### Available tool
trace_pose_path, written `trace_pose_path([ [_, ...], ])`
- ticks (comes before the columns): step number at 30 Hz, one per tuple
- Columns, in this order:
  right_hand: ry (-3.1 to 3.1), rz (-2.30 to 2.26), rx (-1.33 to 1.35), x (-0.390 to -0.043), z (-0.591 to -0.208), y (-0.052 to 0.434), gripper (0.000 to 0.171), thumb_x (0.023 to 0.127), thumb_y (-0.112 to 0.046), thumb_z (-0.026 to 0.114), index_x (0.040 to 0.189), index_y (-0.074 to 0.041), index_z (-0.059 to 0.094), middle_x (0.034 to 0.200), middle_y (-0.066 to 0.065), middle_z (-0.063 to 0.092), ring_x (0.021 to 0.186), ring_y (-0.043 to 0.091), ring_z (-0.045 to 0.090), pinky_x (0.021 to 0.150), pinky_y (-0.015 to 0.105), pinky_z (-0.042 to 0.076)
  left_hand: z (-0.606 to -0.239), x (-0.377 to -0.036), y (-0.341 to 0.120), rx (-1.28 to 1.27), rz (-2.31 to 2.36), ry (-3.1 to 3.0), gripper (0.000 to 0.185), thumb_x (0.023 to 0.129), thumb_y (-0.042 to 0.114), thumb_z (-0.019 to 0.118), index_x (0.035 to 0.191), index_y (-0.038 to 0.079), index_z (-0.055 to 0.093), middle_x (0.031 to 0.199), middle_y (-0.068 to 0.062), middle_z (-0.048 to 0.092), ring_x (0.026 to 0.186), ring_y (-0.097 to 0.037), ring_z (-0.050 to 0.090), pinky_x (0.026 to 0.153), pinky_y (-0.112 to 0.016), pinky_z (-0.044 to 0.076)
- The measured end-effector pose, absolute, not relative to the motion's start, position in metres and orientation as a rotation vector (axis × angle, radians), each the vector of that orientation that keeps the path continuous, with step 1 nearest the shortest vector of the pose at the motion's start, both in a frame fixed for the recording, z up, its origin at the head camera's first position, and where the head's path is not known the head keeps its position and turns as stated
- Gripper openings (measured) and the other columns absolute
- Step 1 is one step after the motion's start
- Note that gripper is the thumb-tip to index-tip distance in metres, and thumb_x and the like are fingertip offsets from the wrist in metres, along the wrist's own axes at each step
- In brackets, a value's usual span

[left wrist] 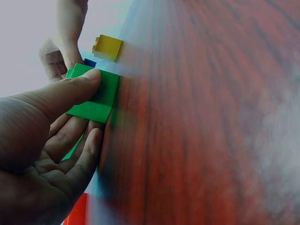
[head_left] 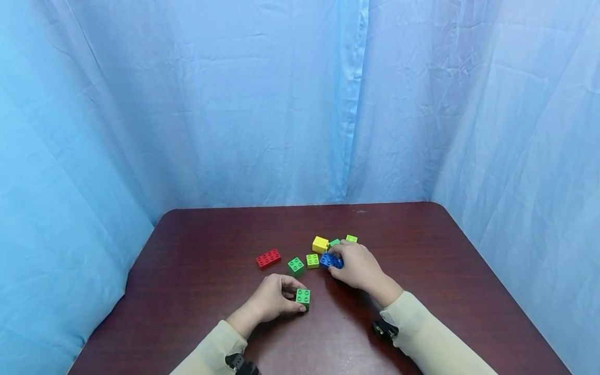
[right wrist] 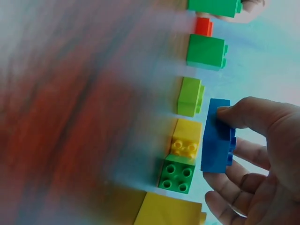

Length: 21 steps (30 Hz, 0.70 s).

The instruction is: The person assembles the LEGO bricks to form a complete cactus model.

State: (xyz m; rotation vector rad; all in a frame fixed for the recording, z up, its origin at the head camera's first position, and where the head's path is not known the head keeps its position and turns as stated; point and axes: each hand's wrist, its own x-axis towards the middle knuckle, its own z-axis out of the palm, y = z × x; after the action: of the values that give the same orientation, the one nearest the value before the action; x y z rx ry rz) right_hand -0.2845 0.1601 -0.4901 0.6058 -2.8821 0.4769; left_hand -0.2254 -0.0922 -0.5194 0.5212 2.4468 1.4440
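Observation:
My left hand (head_left: 274, 299) pinches a green building brick (head_left: 303, 298) between thumb and fingers, studs up, low over the table's near middle. In the left wrist view the thumb presses one side of this green brick (left wrist: 96, 96). Farther to the right, my right hand (head_left: 358, 265) grips a long blue brick (head_left: 326, 260) by its sides. The right wrist view shows the thumb on the near face of the blue brick (right wrist: 216, 136), with fingers behind it. Whether the blue brick touches the tabletop, I cannot tell.
Left of the blue brick lie a lime brick (head_left: 312, 261), a second green brick (head_left: 296, 267) and a red brick (head_left: 269, 259). Behind it are a yellow brick (head_left: 320, 245), a partly hidden green brick (head_left: 334, 242) and another lime brick (head_left: 351, 238). Blue curtains (head_left: 262, 104) surround the dark wooden table (head_left: 201, 250).

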Motion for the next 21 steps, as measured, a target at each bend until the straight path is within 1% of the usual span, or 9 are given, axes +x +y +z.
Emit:
trace_pose_path([
  [4, -2.881, 0.560, 0.628, -0.279, -0.485, 0.158, 0.036, 0.077, -0.036, 0.078, 0.111, -0.024, 0.070, 0.107, -0.008, 0.062, 0.099, 0.012, 0.057, 0.087, 0.038, 0.049, -0.519, -0.225, -0.092, 0.502, 1.442, 2.444, 0.031, 0.069, 0.018, 0.089, 0.095, 0.024, 0.074, 0.090, 0.010, 0.069, 0.085, -0.007, 0.067, 0.073, -0.022, 0.053],
  [10, -2.843, 0.657, 0.697, -0.273, -0.479, 0.156, 0.032, 0.076, -0.031, 0.081, 0.106, -0.023, 0.071, 0.098, -0.014, 0.059, 0.085, 0.004, 0.054, 0.078, 0.031, 0.049, -0.519, -0.226, -0.092, 0.485, 1.442, 2.446, 0.030, 0.068, 0.019, 0.089, 0.094, 0.025, 0.075, 0.089, 0.011, 0.069, 0.085, -0.008, 0.067, 0.073, -0.022, 0.053],
  [12, -2.842, 0.688, 0.710, -0.272, -0.478, 0.155, 0.033, 0.076, -0.031, 0.081, 0.107, -0.024, 0.071, 0.097, -0.015, 0.059, 0.085, 0.003, 0.054, 0.077, 0.030, 0.049, -0.520, -0.226, -0.092, 0.490, 1.442, 2.449, 0.030, 0.068, 0.019, 0.089, 0.094, 0.025, 0.075, 0.089, 0.011, 0.069, 0.085, -0.007, 0.067, 0.073, -0.022, 0.053],
  [19, -2.860, 0.804, 0.749, -0.267, -0.477, 0.152, 0.037, 0.078, -0.030, 0.080, 0.112, -0.029, 0.068, 0.101, -0.017, 0.060, 0.095, 0.002, 0.055, 0.084, 0.032, 0.048, -0.521, -0.227, -0.093, 0.505, 1.448, 2.453, 0.030, 0.067, 0.020, 0.089, 0.094, 0.024, 0.075, 0.088, 0.011, 0.069, 0.084, -0.007, 0.067, 0.074, -0.024, 0.053],
  [21, -2.861, 0.816, 0.785, -0.266, -0.477, 0.151, 0.035, 0.079, -0.031, 0.079, 0.112, -0.030, 0.067, 0.101, -0.017, 0.059, 0.093, 0.003, 0.054, 0.082, 0.032, 0.048, -0.521, -0.227, -0.093, 0.498, 1.440, 2.459, 0.030, 0.067, 0.021, 0.090, 0.094, 0.025, 0.075, 0.088, 0.011, 0.070, 0.084, -0.007, 0.067, 0.074, -0.024, 0.053],
])
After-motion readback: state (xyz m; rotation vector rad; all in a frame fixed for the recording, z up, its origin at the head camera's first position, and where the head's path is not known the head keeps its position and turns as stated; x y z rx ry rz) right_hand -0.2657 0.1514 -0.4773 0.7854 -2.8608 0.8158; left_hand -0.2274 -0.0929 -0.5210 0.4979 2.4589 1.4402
